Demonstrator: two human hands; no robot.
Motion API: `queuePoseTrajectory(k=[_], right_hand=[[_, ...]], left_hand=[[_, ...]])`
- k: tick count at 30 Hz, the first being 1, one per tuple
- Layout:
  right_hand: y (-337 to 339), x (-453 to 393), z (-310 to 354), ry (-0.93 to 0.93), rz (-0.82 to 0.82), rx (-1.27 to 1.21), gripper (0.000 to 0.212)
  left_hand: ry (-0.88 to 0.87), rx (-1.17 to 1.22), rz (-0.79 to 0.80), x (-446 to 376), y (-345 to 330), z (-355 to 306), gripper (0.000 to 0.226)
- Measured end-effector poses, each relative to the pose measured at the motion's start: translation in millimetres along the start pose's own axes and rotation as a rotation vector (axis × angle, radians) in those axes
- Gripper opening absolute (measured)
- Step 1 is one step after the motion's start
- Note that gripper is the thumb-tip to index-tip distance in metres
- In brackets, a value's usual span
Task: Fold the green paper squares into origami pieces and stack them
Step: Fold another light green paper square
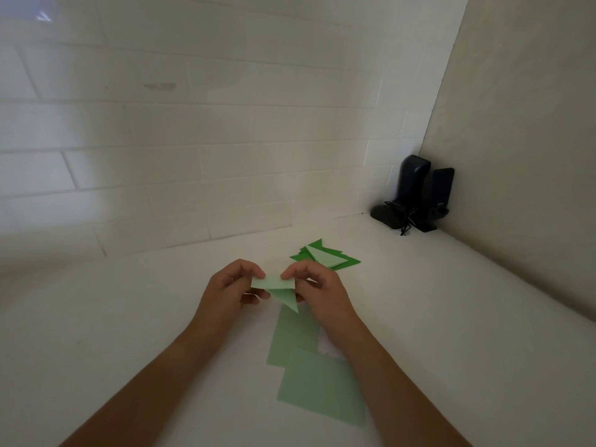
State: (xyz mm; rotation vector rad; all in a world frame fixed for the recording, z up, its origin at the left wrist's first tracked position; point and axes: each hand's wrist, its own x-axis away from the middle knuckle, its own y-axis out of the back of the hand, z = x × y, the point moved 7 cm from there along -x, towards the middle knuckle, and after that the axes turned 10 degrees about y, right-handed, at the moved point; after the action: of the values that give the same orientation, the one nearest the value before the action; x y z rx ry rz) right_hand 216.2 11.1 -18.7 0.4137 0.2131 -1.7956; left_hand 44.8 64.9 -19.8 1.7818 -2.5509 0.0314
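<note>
A partly folded light green paper piece (280, 289) is held just above the white counter, a pointed flap hanging down from it. My left hand (230, 287) pinches its left end and my right hand (317, 285) pinches its right end. Behind my right hand lies a stack of folded green pieces (327, 257), darker ones below and a pale triangle on top. Flat green paper squares lie near me: one (294, 337) under my right forearm and a larger-looking one (321, 383) overlapping its near corner.
The white counter (129, 317) runs to a white tiled wall at the back and a plain wall on the right. A pair of black speakers with a cable (414, 196) stands in the far right corner.
</note>
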Motion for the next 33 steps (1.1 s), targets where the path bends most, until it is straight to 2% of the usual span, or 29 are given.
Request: queuePoseTrajectory(k=[4, 7, 9, 15, 22, 27, 31, 33], right_hand=[[1, 1, 2, -0.006, -0.009, -0.014, 0.032], [1, 1, 2, -0.011, -0.004, -0.008, 0.031], [1, 1, 2, -0.007, 0.000, -0.001, 0.032], [-2, 0, -6, -0.018, 0.029, 0.034, 0.030], [-5, 8, -4, -0.153, 0.016, -0.032, 0.021], [-8, 10, 1, -0.178, 0.064, -0.002, 0.044], [-9, 8, 2, -0.075, 0.084, 0.146, 0.027], [-7, 8, 1, -0.065, 0.074, 0.166, 0.024]], left_hand=[[0.069, 0.107, -0.025, -1, 1, 2, 0.024], [0.073, -0.002, -0.034, 1, -1, 4, 0.032], [0.064, -0.044, -0.041, 3, -1, 3, 0.028], [0.031, -0.038, -0.117, 3, 6, 1, 0.011], [-0.002, -0.071, -0.132, 3, 9, -1, 0.017], [-0.030, -0.105, -0.123, 6, 6, -4, 0.018], [-0.038, -0.119, -0.072, 7, 2, -4, 0.017], [-0.031, -0.122, -0.075, 6, 2, -3, 0.010]])
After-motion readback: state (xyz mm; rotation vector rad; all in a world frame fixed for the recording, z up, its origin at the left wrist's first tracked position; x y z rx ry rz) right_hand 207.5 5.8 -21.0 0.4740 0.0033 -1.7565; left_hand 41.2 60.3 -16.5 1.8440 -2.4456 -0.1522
